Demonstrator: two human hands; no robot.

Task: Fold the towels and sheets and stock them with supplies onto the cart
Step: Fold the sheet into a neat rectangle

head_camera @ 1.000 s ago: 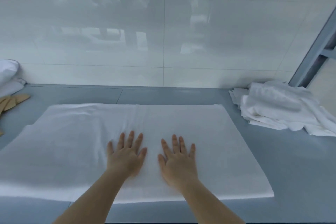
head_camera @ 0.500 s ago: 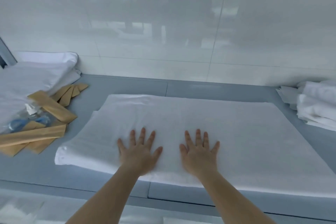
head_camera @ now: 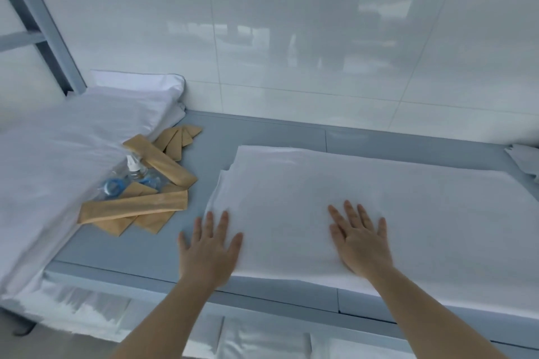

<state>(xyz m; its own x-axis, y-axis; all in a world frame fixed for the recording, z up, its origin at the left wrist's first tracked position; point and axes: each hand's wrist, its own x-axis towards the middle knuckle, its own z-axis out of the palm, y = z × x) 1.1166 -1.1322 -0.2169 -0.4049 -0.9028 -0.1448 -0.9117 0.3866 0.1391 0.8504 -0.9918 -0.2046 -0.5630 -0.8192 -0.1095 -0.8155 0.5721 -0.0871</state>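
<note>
Head view: towel pile (head_camera: 523,159) cut off right.

I am sliding my left hand (head_camera: 208,253) out to the left edge of the folded towel (head_camera: 364,201), its fingers (head_camera: 223,221) spreading apart from my right hand (head_camera: 361,245), smoothing outward near the table's (head_camera: 262,131) front edge.

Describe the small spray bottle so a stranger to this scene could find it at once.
Start at the big white pillow lying at the left end of the grey shelf. Against its right edge sits a heap of tan paper packets. The spray bottle lies among them: the only clear plastic item with a white nozzle, next to blue-ringed pieces.
</note>
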